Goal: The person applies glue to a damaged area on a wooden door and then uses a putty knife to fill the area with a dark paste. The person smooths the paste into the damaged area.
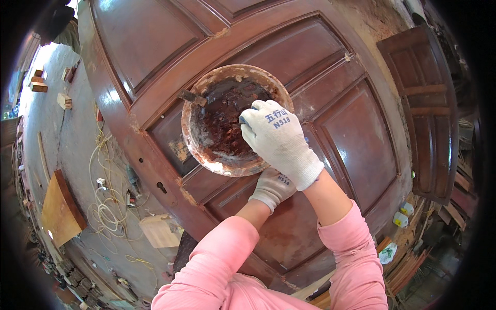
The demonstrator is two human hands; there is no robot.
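A round bowl [196,155] with a paste-smeared rim holds thick dark reddish-brown paste [227,111]. My right hand [274,129], in a white knit glove with blue at the fingertips, reaches over the bowl's right side. Its fingers are curled closed above the paste; whatever they hold is hidden. Against the bowl's near side is my left hand [274,188], gloved alike and gripping it from below, its fingers out of sight. A short brown stick-like piece [192,98] lies across the bowl's left rim. Below the bowl is a brown panelled door [356,134] with light filler patches.
Another dark door [426,113] leans at the right. Pale cords [106,212] lie coiled on the grey floor at the left, near a wooden board [63,209] and a wood block [160,231]. Small containers [400,219] and timber strips [408,271] are at the lower right.
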